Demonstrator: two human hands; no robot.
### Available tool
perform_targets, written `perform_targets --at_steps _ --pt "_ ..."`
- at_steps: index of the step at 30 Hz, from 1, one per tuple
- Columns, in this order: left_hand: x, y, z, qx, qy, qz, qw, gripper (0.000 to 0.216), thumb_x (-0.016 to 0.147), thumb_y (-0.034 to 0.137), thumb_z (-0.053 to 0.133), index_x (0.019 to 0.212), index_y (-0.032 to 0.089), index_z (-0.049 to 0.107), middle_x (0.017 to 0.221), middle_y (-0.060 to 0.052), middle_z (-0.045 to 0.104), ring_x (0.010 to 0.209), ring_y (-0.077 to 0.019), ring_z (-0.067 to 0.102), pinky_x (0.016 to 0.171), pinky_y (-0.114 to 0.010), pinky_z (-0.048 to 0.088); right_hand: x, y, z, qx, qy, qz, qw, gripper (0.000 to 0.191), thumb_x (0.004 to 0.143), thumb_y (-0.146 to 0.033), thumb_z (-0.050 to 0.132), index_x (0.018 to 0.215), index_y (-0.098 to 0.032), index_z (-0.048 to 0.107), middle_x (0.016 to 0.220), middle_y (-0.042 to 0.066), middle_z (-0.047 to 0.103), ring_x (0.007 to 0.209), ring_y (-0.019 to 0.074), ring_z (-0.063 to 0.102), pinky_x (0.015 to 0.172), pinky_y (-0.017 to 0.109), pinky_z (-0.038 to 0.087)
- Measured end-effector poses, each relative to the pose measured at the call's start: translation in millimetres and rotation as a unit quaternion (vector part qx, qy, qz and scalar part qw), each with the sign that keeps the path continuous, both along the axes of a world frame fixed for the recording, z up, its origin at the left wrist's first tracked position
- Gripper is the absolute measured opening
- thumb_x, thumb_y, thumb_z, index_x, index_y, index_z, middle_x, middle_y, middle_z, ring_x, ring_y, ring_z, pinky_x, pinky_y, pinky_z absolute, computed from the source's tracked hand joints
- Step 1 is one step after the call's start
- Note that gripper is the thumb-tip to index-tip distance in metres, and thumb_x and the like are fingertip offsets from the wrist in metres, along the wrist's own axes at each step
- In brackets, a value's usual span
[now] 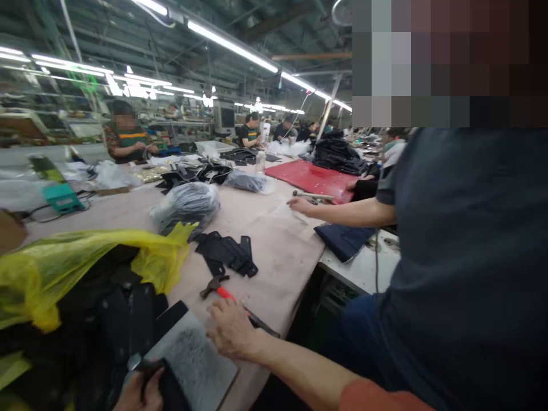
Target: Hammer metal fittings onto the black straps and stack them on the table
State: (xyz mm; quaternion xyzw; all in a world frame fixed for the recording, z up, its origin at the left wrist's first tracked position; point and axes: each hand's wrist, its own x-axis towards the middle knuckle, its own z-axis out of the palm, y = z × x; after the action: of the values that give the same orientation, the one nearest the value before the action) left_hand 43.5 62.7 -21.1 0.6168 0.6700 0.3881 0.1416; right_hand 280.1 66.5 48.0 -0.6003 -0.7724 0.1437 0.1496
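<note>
At the bottom edge, my left hand [143, 393] is closed around a black piece [171, 388] with a shiny round metal end [135, 361] beside it; I cannot tell whether the two are joined. A grey, worn slab [197, 354] lies to its right. My right hand [233, 331] is over the slab's right edge with its fingers curled and their tips partly hidden, so whatever they hold does not show. Just behind that hand lies a claw hammer [225, 292] with a red and black handle. Beyond the hammer is a small pile of black flat pieces [229, 254].
Many black pieces [124, 319] lie at left under a yellow plastic bag [158, 260]. A wrapped bundle [188, 202] sits farther back. At right stands a co-worker [462, 257], hand over the table, near a red board [312, 177] and another hammer [314, 195]. Other people sit behind.
</note>
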Motion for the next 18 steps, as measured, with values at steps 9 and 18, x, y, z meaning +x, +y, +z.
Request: perform_targets --at_steps 9,18 --pt "-1 -13 19.2 -0.04 -0.041 0.038 0.998 0.02 0.084 0.036 0.051 0.079 0.02 0.062 0.074 -0.004 0.07 0.07 -0.02 0.065 0.067 -0.029 0.049 -63 -56 -33.8 -0.024 0.014 0.185 0.982 0.069 0.088 -0.048 0.057 0.146 -0.015 0.04 0.153 0.014 0.038 0.143 0.0337 0.025 0.116 0.057 0.014" --pt "-13 -41 26.9 -0.017 -0.102 0.1 0.99 0.018 0.084 0.033 0.054 0.088 0.019 0.065 0.082 -0.005 0.073 0.077 -0.0216 0.067 0.07 -0.031 0.051 -67 -55 -23.6 -0.019 -0.006 0.165 0.986 0.064 0.084 -0.044 0.064 0.139 -0.016 0.049 0.15 0.014 0.043 0.139 0.0349 0.031 0.114 0.058 0.017"
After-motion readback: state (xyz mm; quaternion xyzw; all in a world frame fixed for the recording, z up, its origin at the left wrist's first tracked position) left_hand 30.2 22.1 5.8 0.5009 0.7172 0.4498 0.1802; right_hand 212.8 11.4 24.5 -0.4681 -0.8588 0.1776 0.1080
